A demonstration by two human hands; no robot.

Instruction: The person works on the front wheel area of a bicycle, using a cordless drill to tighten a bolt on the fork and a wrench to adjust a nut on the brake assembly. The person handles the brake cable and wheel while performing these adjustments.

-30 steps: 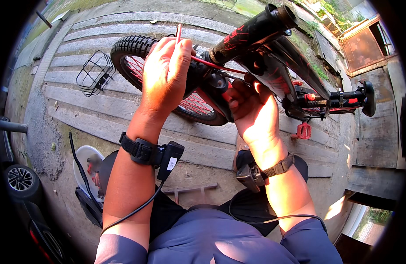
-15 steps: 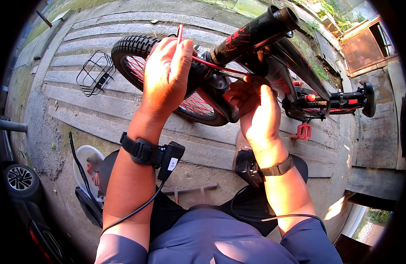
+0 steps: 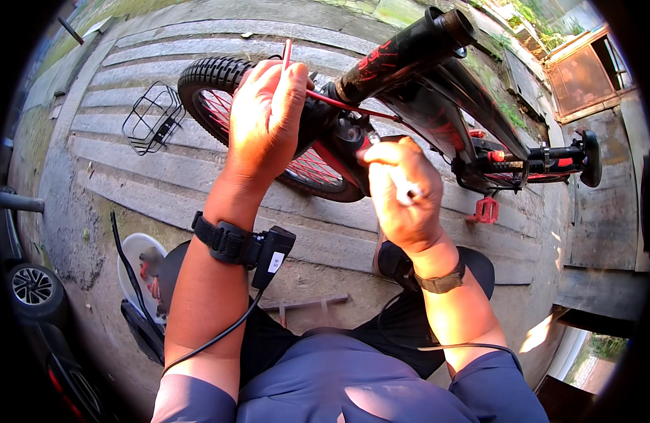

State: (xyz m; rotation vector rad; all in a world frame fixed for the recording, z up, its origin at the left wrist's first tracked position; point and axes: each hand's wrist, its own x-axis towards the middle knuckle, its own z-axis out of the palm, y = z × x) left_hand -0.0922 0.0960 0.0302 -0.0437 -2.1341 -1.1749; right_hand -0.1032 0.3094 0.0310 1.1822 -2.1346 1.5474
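Note:
My left hand (image 3: 268, 116) is closed by the front wheel, fingers wrapped round a red cable (image 3: 339, 104). One part of the cable sticks up above the thumb; another runs right, across the front of the bike frame. My right hand (image 3: 407, 187) is a fist beside the fork (image 3: 346, 158), below the cable. It grips a silver metal tool, probably a wrench (image 3: 408, 194), whose end shows at the palm side; the other end points at a small metal part by the fork crown (image 3: 352, 132). Fingers partly hide that contact, and the right hand is slightly blurred.
The bike's black head tube (image 3: 409, 56) rises at the top, with a knobby front tire (image 3: 198, 77) at left and a red pedal (image 3: 486, 210) at right. A black wire basket (image 3: 154, 118) lies on the slatted concrete. A white bucket (image 3: 131, 254) with tools stands lower left, near a car wheel (image 3: 32, 284).
My right hand has drawn down and turned from loosely curled fingers near the cable into a fist, bringing the silver tool's end into view. The left hand stays put.

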